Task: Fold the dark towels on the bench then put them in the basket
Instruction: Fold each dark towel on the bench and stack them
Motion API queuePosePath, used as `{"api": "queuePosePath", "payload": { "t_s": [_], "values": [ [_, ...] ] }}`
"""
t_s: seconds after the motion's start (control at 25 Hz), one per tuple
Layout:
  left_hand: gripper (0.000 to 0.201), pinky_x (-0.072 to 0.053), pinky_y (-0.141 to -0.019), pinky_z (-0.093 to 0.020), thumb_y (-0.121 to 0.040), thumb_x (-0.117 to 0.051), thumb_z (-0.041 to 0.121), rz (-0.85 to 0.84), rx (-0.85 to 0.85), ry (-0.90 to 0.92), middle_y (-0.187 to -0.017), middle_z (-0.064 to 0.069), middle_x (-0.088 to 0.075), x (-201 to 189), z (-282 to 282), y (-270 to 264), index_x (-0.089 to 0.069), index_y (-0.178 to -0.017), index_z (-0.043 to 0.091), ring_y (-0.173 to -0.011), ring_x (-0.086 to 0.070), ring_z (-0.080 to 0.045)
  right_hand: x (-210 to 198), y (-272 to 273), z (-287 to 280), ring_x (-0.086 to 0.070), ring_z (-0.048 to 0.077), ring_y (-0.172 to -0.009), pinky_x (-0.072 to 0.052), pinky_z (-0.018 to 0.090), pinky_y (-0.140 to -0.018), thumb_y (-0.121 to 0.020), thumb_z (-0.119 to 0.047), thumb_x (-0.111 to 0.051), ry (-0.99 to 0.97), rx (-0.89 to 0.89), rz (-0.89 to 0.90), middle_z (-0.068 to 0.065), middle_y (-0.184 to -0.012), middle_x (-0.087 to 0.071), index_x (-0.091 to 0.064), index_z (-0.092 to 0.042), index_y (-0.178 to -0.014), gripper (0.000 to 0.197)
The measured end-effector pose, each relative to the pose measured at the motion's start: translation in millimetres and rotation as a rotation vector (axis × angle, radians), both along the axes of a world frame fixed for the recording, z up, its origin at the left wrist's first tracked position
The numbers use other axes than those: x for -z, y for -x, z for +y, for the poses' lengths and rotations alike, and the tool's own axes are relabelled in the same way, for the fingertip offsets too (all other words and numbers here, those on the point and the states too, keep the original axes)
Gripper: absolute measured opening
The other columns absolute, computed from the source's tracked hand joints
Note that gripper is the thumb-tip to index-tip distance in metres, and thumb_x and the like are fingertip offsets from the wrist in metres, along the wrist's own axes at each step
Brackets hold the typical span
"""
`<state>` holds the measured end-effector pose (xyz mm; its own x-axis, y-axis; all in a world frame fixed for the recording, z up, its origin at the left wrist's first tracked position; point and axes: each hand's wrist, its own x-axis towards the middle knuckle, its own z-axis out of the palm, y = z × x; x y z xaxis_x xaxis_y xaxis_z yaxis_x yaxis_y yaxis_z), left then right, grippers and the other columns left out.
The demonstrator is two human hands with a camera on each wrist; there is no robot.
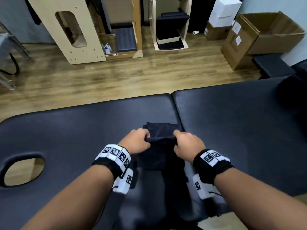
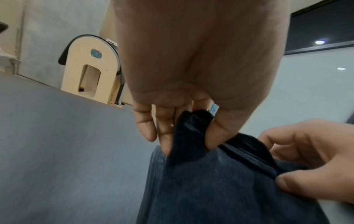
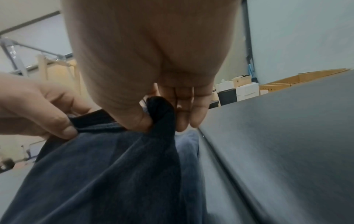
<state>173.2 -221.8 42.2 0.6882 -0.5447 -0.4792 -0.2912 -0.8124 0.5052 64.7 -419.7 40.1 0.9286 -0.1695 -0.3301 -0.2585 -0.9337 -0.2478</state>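
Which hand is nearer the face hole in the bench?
Left. The left hand pinches the dark towel on the side toward the face hole at the bench end; the right hand pinches the towel's opposite corner, farther away.

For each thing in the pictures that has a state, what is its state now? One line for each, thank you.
left hand: pinches one corner of the dark towel.
right hand: pinches the other corner.
dark towel: partly folded, top edge lifted between both hands, far part lying on the bench.
bench: flat, with the towel on it.
cardboard box: open, on the floor.
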Motion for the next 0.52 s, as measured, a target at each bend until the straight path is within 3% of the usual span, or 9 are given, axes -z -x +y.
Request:
{"api": "queuePosePath", "payload": {
  "t_s": [0.08, 0.12, 0.24, 0.32, 0.44, 0.52],
  "values": [
    [0.015, -0.051, -0.081, -0.032, -0.08, -0.061, 0.017, -0.041, -0.093, 0.052, -0.093, -0.002, -0.069, -2.5, -13.8, -22.9, -0.064, -0.093, 0.024, -0.096, -0.064, -0.025, -0.5, -26.3, -16.6, -0.064, 0.037, -0.101, -0.052, 0.04, -0.078, -0.086, -0.019, -0.055, -0.048, 0.063, -0.044, 0.009, -0.108, -0.067, -0.053, -0.018, -0.111, 0.026],
    [0.022, -0.051, -0.089, -0.034, -0.084, -0.06, 0.017, -0.067, -0.145, 0.078, -0.105, -0.004, -0.07, -0.3, -20.0, -32.1, -0.064, -0.104, 0.024, -0.106, -0.062, -0.027, 1.0, -38.7, -24.2, -0.063, 0.038, -0.104, -0.053, 0.041, -0.081, -0.089, -0.022, -0.055, -0.076, 0.093, -0.07, 0.01, -0.111, -0.066, -0.054, -0.017, -0.114, 0.026],
    [0.056, -0.042, -0.106, -0.039, -0.09, -0.062, 0.024, -0.119, -0.212, 0.069, -0.139, -0.009, -0.052, 11.1, -29.6, -38.4, -0.041, -0.142, 0.018, -0.128, -0.049, -0.032, 15.7, -59.8, -39.0, -0.057, 0.037, -0.117, -0.051, 0.045, -0.091, -0.095, -0.037, -0.057, -0.088, 0.142, -0.036, 0.012, -0.125, -0.057, -0.048, -0.014, -0.131, 0.044],
    [0.062, -0.044, -0.1, -0.043, -0.088, -0.066, 0.031, -0.114, -0.213, -0.024, -0.139, -0.011, -0.044, 25.3, -30.6, -29.4, -0.035, -0.14, 0.018, -0.122, -0.051, -0.038, 32.4, -56.5, -40.1, -0.053, 0.035, -0.116, -0.052, 0.045, -0.088, -0.093, -0.041, -0.06, -0.056, 0.119, -0.017, 0.01, -0.126, -0.05, -0.047, -0.016, -0.132, 0.048],
    [0.058, -0.049, -0.092, -0.046, -0.082, -0.071, 0.047, -0.046, -0.153, -0.177, -0.123, -0.01, -0.051, 47.9, -23.4, -14.0, -0.038, -0.123, 0.023, -0.109, -0.058, -0.039, 58.0, -37.5, -36.7, -0.05, 0.03, -0.113, -0.056, 0.042, -0.077, -0.091, -0.041, -0.062, -0.039, 0.016, -0.049, 0.005, -0.121, -0.041, -0.054, -0.028, -0.132, 0.044],
    [0.057, -0.049, -0.093, -0.046, -0.084, -0.067, 0.051, -0.029, -0.089, -0.2, -0.12, -0.008, -0.055, 58.3, -19.7, -10.0, -0.037, -0.127, 0.027, -0.11, -0.058, -0.036, 65.3, -31.7, -37.6, -0.05, 0.031, -0.112, -0.057, 0.043, -0.077, -0.093, -0.045, -0.059, -0.045, 0.114, -0.015, 0.006, -0.123, -0.039, -0.051, -0.033, -0.138, 0.047]
  ]
}}
